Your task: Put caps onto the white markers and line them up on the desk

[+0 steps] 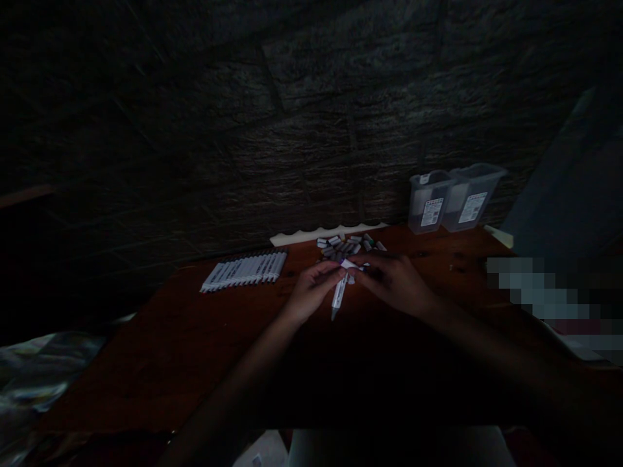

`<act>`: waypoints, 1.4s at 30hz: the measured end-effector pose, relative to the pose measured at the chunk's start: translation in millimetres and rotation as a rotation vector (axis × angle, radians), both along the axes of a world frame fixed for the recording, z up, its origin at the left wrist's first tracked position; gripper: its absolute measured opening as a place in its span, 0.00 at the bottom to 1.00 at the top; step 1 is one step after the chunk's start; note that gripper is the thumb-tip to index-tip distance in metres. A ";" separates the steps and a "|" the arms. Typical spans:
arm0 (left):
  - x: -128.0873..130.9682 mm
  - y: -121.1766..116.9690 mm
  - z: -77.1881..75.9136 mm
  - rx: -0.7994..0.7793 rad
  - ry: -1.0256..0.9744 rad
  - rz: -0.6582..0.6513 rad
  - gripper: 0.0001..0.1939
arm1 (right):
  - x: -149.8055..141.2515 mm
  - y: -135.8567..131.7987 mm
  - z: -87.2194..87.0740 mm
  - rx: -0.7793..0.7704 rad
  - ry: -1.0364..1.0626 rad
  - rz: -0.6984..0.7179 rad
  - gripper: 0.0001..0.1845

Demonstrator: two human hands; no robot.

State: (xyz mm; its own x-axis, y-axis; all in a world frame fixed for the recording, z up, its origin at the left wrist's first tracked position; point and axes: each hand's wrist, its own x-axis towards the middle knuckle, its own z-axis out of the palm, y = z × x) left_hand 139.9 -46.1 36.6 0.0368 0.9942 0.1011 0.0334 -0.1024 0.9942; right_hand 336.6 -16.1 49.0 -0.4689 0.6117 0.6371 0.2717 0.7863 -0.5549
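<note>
Both my hands meet over the middle of a dark reddish wooden table (195, 350). My left hand (311, 290) pinches the top of a white marker (338, 295) that hangs tip down. My right hand (394, 279) is closed on the same marker's upper end, where a small white piece shows between the fingers. A row of several white markers (246, 270) lies side by side to the left. A heap of small caps (348, 245) sits just beyond my hands.
Two clear plastic containers (452, 198) with labels stand at the back right against a dark stone wall. A pale scalloped strip (326, 233) lies along the table's back edge. Crumpled material (43, 370) lies at the lower left. The scene is very dim.
</note>
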 end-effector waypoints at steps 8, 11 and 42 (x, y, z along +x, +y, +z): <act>3.1 -0.4 -0.3 0.022 0.027 -0.059 0.14 | -0.5 -0.6 -2.5 -0.002 -0.039 0.007 0.15; 3.1 -0.1 -1.7 0.029 0.042 -0.071 0.14 | -0.4 -0.4 -1.8 -0.011 -0.046 0.012 0.14; 4.9 0.2 -3.5 0.043 0.050 -0.078 0.14 | 0.5 0.8 -2.8 -0.013 -0.051 0.022 0.15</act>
